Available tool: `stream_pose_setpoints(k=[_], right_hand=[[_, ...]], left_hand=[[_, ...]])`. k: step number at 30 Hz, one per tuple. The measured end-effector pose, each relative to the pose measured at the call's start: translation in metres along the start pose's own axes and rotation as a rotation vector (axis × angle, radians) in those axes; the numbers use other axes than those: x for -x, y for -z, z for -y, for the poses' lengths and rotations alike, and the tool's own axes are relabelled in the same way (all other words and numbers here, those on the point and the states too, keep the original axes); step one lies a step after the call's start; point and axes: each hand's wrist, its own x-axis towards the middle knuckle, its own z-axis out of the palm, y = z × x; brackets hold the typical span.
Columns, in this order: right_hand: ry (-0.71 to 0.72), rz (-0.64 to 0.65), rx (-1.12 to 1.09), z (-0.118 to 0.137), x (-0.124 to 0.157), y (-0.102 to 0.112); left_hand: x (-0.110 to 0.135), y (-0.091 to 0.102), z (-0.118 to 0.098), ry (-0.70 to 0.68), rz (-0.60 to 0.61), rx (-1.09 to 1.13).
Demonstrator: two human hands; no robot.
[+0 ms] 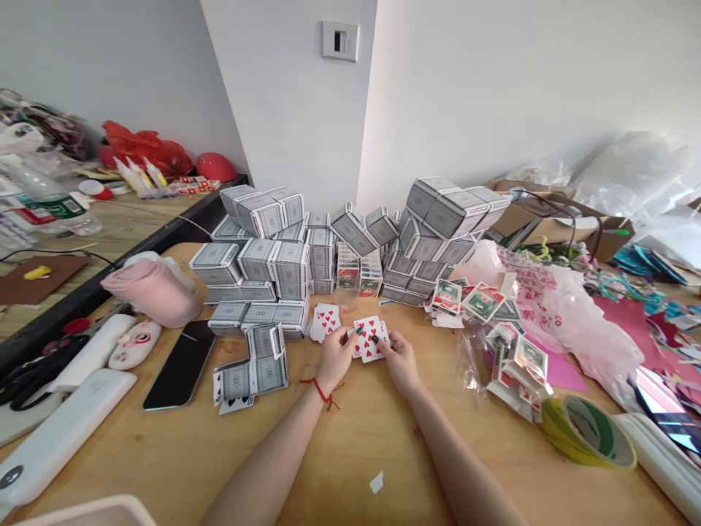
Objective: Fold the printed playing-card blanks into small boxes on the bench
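Note:
My left hand and my right hand meet over the table, pinching playing cards between them. The front card shows red hearts, and the cards overlap slightly. Just behind my left hand lies a small pile of face-up heart cards. Beyond, stacks of blocks made of grey-backed cards rise on the left. More such card blocks stand on the right, with a bent piece bridging the middle above boxed card decks. An L-shaped folded-card piece rests at front left.
On the left are a black phone, a pink roll and a white device. To the right lie opened card boxes, yellow tape and a plastic bag. A paper scrap lies near the front.

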Motion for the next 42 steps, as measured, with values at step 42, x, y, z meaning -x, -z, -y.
stream_pose_setpoints(k=[42], right_hand=[[-0.132, 0.169, -0.080, 0.012, 0.001, 0.001]], left_hand=[[-0.004, 0.005, 0.001, -0.002, 0.131, -0.049]])
